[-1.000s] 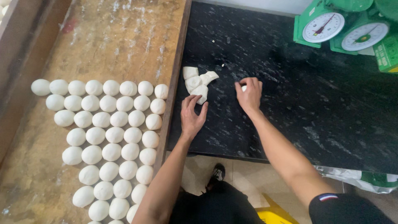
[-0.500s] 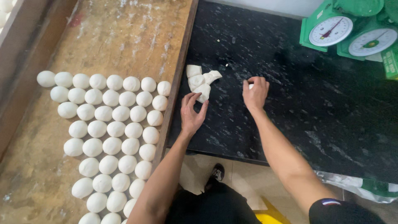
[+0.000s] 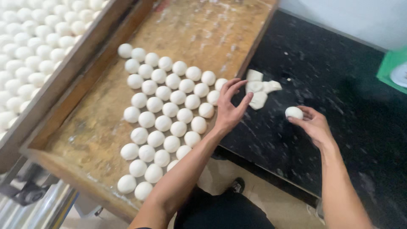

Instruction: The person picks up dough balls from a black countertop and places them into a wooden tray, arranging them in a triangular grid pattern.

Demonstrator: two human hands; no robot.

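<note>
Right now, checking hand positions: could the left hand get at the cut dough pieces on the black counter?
Probably yes. The left hand hovers open beside the cut dough pieces, with nothing between them; the right hand holds a dough ball off to the side.

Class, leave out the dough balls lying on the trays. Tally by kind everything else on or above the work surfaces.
Wooden trays: 2
Cut dough pieces: 4
Dough ball in right hand: 1
Hands, with left hand: 2
Green scale: 1
Total: 10

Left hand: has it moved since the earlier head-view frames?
Yes. The left hand has swung left, away from the cut dough pieces, and now hovers open over the wooden tray's edge by the dough balls.
</note>
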